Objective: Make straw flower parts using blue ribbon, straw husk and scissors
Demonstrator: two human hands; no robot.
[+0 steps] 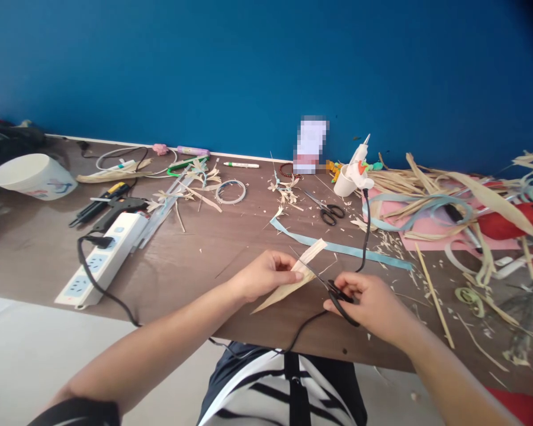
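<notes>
My left hand pinches a pale dried husk strip just above the front part of the table. In my right hand is a pair of black-handled scissors, with fingers through the loops. Their blades point up and left and lie across the strip, close to my left fingertips. Whether the blades are cutting I cannot tell. Behind the hands a light blue ribbon stretches across the table. Another pair of black-handled scissors lies beyond it.
On the left are a white power strip, a black glue gun and a white tub. A white glue gun rests in a cup, its cord running between the hands. Husk strips and scraps cover the right side.
</notes>
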